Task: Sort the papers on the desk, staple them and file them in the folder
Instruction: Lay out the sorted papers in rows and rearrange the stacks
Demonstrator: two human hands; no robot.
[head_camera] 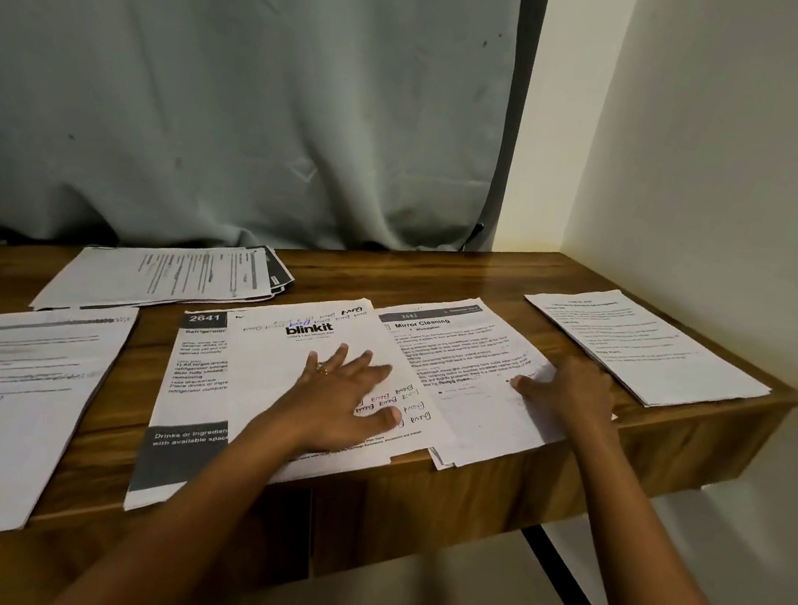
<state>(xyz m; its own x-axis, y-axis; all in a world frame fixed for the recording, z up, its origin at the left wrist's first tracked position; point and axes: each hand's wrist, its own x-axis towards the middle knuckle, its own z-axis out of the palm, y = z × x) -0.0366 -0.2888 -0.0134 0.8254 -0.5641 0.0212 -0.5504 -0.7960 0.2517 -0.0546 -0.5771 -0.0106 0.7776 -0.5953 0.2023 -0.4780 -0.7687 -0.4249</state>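
Wooden desk (466, 281): my left hand (349, 387) lies flat, fingers spread, on the blinkit sheet (276, 362). My right hand (566, 390) rests on the Mirror Cleaning sheet (471, 358); I cannot tell its grip. Both sheets overhang the front edge, so a careless push could slide them off. Grey curtain (210, 96) behind, pale wall (742, 145) right.

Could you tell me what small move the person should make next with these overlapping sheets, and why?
Probably slide the blinkit sheet leftward with the left hand, while the right hand holds the Mirror Cleaning sheet in place. Each hand rests on its sheet, the two sheets overlap, and the blinkit sheet also covers a 2641 sheet, so separating them seems to come first.
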